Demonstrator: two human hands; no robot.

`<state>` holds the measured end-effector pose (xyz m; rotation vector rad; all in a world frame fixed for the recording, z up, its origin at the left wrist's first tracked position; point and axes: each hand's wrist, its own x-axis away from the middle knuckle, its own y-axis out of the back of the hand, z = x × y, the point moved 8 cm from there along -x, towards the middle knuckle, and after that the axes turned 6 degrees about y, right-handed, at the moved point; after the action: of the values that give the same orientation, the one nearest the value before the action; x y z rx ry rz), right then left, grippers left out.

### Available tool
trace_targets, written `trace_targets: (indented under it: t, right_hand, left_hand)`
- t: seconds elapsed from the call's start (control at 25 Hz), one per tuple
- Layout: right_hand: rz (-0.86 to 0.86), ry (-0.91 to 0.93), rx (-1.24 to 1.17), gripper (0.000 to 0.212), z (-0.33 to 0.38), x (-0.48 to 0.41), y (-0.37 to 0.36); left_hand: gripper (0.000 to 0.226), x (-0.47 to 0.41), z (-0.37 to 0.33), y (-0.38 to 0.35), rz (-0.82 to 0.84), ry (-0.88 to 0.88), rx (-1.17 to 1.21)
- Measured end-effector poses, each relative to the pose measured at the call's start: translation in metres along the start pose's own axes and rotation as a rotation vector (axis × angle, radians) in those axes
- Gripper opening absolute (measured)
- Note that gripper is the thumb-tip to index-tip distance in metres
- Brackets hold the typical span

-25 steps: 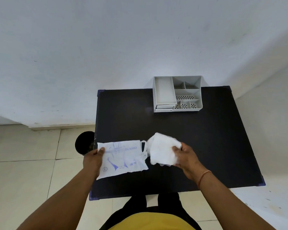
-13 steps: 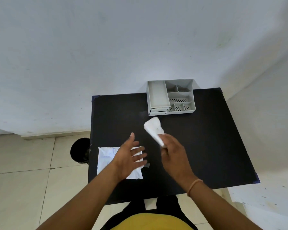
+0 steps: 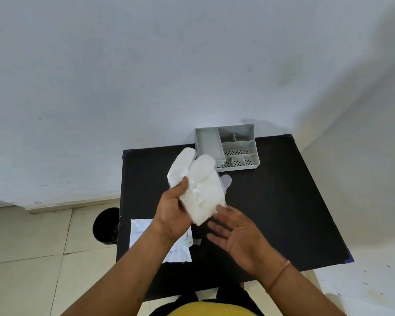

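A: Biggest thing first. The worktop?

B: Black, square, pushed against the white wall. 2 things rest on it. A grey organiser sits at the far edge, and its compartments look bare from here. A white packet with blue print lies flat at the near-left edge, partly under the left forearm. There is a black bin on the floor just beside that edge.

A: And the gloves?

B: The gloves are off the worktop, held in the air over its middle, between packet and organiser. They are white and bunched. 2 rounded lobes stick up at the top, and 1 thin translucent finger shows on the right side. I cannot tell whether it is 1 glove or a pair.

A: Hands?

B: The left hand grips the bundle from the left, thumb curled over the front and fingers behind. The right hand is spread, palm up and fingers relaxed, just below the bundle's lower end. Its fingertips are near the bundle, perhaps grazing it, and it holds nothing.

A: How far along, then?

B: My reading is that the unpacking is done: the packet is set aside flat and the contents are out. What is left is to separate the bundle, find a cuff and pull a glove on. Neither hand is gloved. The open right hand under the bundle suggests it goes in first, or is about to help unfold. The packet is not binned. I would put it early, with most of the work ahead.
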<state>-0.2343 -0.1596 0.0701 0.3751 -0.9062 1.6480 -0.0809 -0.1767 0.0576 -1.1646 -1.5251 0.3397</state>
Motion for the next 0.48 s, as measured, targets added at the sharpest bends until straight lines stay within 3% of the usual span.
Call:
trace_targets:
  t: [0.08, 0.16, 0.32, 0.48]
  right_hand:
    - [0.075, -0.049, -0.107, 0.045, 0.001, -0.004, -0.01]
    - [0.063, 0.036, -0.101, 0.035, 0.016, -0.012, -0.01]
    - [0.069, 0.222, 0.101, 0.039, 0.072, -0.017, 0.014]
    - [0.239, 0.241, 0.272, 0.046, 0.102, -0.02, 0.029]
  left_hand:
    - [0.052, -0.001, 0.002, -0.014, 0.02, -0.063, -0.092]
    - [0.054, 0.001, -0.003, -0.025, 0.053, -0.135, -0.19]
    - [0.069, 0.015, -0.027, -0.037, 0.124, -0.164, -0.263]
    - [0.054, 0.009, -0.015, -0.041, -0.029, -0.091, -0.487]
